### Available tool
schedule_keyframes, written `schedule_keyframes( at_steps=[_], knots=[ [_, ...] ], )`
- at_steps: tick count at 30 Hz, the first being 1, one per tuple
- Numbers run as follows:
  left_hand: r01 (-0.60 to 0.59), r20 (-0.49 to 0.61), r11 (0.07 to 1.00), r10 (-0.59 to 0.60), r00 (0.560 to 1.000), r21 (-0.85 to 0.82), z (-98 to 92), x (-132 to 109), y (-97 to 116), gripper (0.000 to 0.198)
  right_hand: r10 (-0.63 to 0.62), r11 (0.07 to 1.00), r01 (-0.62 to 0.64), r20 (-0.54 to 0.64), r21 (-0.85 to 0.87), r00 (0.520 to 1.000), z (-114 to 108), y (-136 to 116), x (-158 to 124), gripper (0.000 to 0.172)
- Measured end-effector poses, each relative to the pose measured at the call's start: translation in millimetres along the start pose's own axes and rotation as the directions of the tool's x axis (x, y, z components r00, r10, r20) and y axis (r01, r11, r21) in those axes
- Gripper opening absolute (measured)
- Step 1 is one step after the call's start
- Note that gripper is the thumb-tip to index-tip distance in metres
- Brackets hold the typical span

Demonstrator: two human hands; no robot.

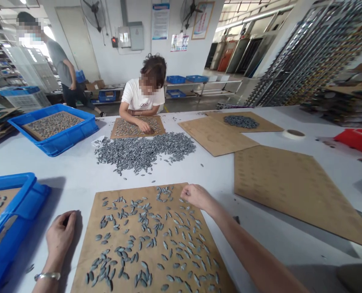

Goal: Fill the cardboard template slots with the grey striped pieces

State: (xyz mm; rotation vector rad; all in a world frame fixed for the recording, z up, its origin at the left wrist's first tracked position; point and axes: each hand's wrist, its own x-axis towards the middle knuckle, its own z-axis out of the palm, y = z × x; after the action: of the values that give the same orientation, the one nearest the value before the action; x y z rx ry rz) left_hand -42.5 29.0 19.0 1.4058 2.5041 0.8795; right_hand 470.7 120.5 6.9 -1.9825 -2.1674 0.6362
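Grey oval pieces (144, 240) are lying scattered all over the brown board (86, 254) right in front of the person, pointing every which way, so there's no shared long axis going on. The right hand (196, 196) is sitting at the board's far edge, around 1 o'clock on it, knuckles up and fingers loosely curled. Can't tell if it's pinching anything underneath. The closest bunch is the little ring of pieces (164, 194) just beside its fingertips at 9 o'clock, with the rest spreading off toward 7 o'clock.

The left hand (60, 235) is resting on the tabletop (77, 175) just off the board's left edge, at about 9 o'clock. It's curled too, nothing showing in it, and the underside is hidden. So the right one is way nearer. The big heap (144, 150) is lying beyond the board at 12 o'clock.
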Motion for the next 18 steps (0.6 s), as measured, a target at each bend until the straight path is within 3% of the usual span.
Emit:
schedule_keyframes(
  at_steps=[3, 7, 10, 14, 18],
  knots=[
    [-0.010, 0.003, 1.000, 0.010, 1.000, -0.013, 0.5, 0, -1, 0.029, -0.010, 1.000, 0.011, -0.045, 0.012, 0.999, -3, -5, 5, 0.010],
    [-0.014, 0.001, 1.000, 0.014, 1.000, -0.012, -0.7, -1, 0, 0.027, -0.204, 0.978, 0.207, -0.111, 0.024, 0.973, -5, -15, 18, 0.017],
    [-0.012, 0.006, 1.000, 0.012, 1.000, -0.009, -2.0, -2, 1, 0.028, -0.293, 0.956, 0.294, -0.058, 0.006, 0.954, -4, -16, 30, 0.015],
    [-0.005, 0.012, 1.000, 0.005, 1.000, -0.009, -2.3, -2, 3, 0.027, -0.248, 0.968, 0.246, -0.044, -0.047, 0.968, -7, -3, 30, 0.013],
    [0.027, 0.020, 1.000, -0.027, 0.999, 0.005, -1.9, -2, 6, 0.027, -0.194, 0.965, 0.177, -0.074, -0.192, 0.978, -12, 12, 14, 0.014]
  ],
)
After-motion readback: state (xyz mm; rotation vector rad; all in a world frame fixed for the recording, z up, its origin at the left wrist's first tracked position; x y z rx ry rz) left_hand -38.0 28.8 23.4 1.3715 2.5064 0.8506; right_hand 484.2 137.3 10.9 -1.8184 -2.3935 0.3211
